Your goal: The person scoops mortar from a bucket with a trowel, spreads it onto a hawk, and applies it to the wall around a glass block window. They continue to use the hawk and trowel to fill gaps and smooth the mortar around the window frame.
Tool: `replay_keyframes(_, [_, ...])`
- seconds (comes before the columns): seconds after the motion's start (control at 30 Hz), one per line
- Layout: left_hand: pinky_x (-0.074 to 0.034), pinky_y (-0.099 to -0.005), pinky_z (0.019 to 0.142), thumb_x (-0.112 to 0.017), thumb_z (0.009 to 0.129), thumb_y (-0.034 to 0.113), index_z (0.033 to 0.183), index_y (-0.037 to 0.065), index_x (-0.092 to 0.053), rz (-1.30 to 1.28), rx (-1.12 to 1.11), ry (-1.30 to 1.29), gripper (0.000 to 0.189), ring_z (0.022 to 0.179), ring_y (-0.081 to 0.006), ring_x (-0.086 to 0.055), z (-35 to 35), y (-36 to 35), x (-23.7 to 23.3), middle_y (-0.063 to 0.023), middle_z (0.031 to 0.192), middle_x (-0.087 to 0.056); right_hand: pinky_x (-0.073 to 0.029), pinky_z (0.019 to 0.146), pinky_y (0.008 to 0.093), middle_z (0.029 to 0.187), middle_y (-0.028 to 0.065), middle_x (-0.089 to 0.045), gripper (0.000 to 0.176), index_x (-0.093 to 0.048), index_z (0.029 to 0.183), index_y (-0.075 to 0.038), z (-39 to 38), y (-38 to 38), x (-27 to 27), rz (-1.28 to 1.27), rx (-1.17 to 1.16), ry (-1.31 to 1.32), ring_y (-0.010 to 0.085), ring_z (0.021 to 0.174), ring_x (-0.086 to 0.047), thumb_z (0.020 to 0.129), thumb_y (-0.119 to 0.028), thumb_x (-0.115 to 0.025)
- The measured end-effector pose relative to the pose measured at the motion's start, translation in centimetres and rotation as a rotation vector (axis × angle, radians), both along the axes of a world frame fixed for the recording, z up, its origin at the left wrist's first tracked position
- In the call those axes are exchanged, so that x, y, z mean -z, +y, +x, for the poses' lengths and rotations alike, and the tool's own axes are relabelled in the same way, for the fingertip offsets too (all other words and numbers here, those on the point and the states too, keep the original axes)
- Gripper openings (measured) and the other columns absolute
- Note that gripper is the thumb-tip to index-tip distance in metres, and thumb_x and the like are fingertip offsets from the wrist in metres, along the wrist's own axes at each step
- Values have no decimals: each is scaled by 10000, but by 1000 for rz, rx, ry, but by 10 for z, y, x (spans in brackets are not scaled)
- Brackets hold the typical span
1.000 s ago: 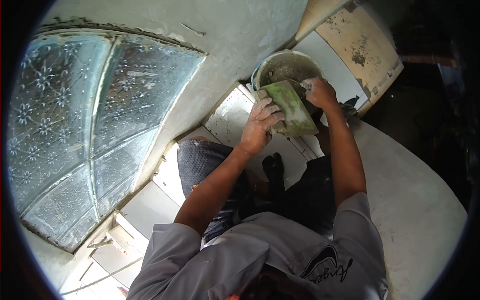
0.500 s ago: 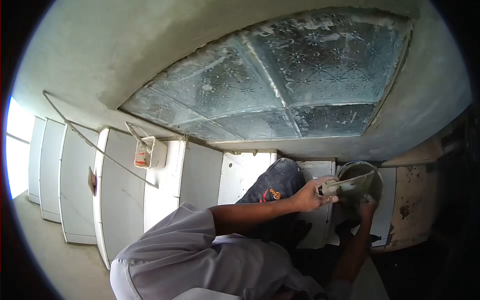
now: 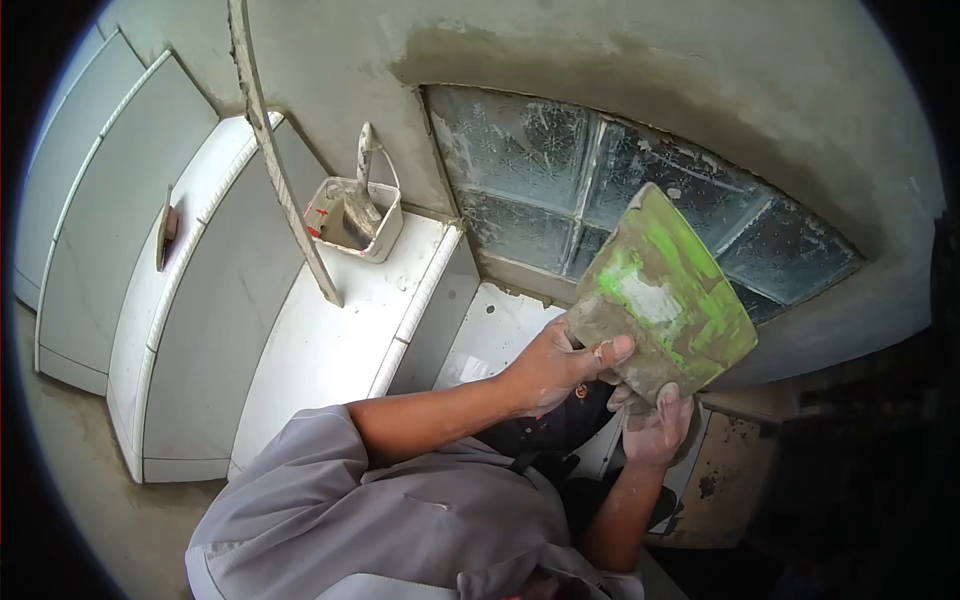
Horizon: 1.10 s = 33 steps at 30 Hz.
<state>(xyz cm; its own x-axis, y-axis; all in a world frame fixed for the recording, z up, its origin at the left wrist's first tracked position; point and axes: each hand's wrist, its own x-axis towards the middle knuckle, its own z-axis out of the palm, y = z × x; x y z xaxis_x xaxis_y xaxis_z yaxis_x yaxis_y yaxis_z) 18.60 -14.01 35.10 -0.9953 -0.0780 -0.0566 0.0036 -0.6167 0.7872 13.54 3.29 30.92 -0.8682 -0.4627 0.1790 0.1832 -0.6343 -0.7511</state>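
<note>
A green plate-like piece [image 3: 690,290], heavily smeared with grey cement or plaster, is held up between my hands with its broad face toward me. Its wide end points to the upper right. My left hand [image 3: 560,370] grips the narrower lower end, thumb across the smeared face and its other fingers mostly behind. At the bottom edge my right hand [image 3: 658,425] is closed on the same piece, fingertips curling over the near side. Both hands carry pale dried smears. Whatever lies behind the green piece is hidden.
White tiled steps [image 3: 320,350] run to the left. On one stands a square tub [image 3: 388,238] with a brush [image 3: 362,205] in it. A long wooden strip [image 3: 280,170] leans there. Beyond are a patterned glass-block window [image 3: 520,140] and a plastered wall [image 3: 330,60]. A stained board [image 3: 735,460] is at right.
Both hands have come up from the round bucket, and the green piece now shows its broad face. The view has shifted, bringing the tub and steps closer.
</note>
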Motion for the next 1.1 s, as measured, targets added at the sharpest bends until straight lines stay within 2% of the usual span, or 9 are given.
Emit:
replay_keyframes(0.07, [-512,-391,975,-677,984,293,1396,11,-452,102,-76,74,548,1167,-200,-602,22,-43,-26,-95,1285,-597,-583,594,367,979,220,-670,456,-493,1254,107,3,-41,-29,30,-84,5,276,733,-683,948,-213,-605])
replay_keyframes(0.13, [-519,-399,966,-657,989,317,1390,3,-449,44,-188,144,550,1177,-206,-601,39,-82,-32,-113,1291,-589,-578,569,355,904,194,-679,381,-533,1193,102,6,-79,-49,76,-148,54,243,652,-669,975,-208,-576])
replay_keyframes(0.23, [-477,-460,1063,-621,995,356,1428,-8,-405,-65,-358,162,605,1246,-264,-575,47,-119,-48,-165,1359,-548,-571,540,330,917,182,-679,343,-551,1169,91,10,-130,-73,118,-179,55,206,635,-664,991,-202,-569])
replay_keyframes(0.33, [-486,-463,1056,-607,1003,353,1430,-15,-399,-41,-447,183,601,1233,-266,-584,43,-142,-61,-168,1361,-543,-558,512,316,914,178,-678,340,-550,1176,82,19,-165,-92,111,-139,42,192,631,-663,997,-206,-577])
replay_keyframes(0.37, [-557,-376,907,-667,972,349,1354,7,-472,6,-494,194,548,1106,-206,-635,39,-145,-64,-124,1221,-611,-559,513,320,918,177,-677,338,-551,1178,75,19,-170,-94,108,-134,43,197,631,-664,994,-207,-585])
replay_keyframes(0.47, [-560,-384,899,-673,969,355,1353,7,-469,1,-490,184,557,1096,-202,-631,36,-151,-68,-121,1218,-603,-554,501,322,926,182,-676,351,-548,1183,75,16,-174,-93,111,-138,55,201,626,-661,990,-215,-593])
replay_keyframes(0.57, [-516,-461,1028,-581,1017,361,1426,-19,-398,-42,-446,179,587,1228,-264,-589,33,-154,-65,-169,1342,-550,-549,490,326,917,187,-674,369,-546,1182,78,15,-176,-97,111,-104,54,206,615,-657,986,-231,-599])
replay_keyframes(0.97, [-593,-407,855,-551,1028,429,1380,-18,-458,-70,-449,215,577,1083,-234,-670,28,-151,-80,-157,1238,-625,-519,466,300,881,173,-671,371,-584,1125,77,6,-175,-116,107,-95,87,189,578,-633,985,-266,-611])
replay_keyframes(1.1, [-597,-413,856,-545,1030,432,1375,-20,-464,-96,-453,225,574,1093,-245,-671,21,-145,-84,-165,1249,-623,-503,428,295,782,186,-644,431,-569,1132,96,2,-171,-130,161,-54,105,191,512,-613,1000,-313,-571])
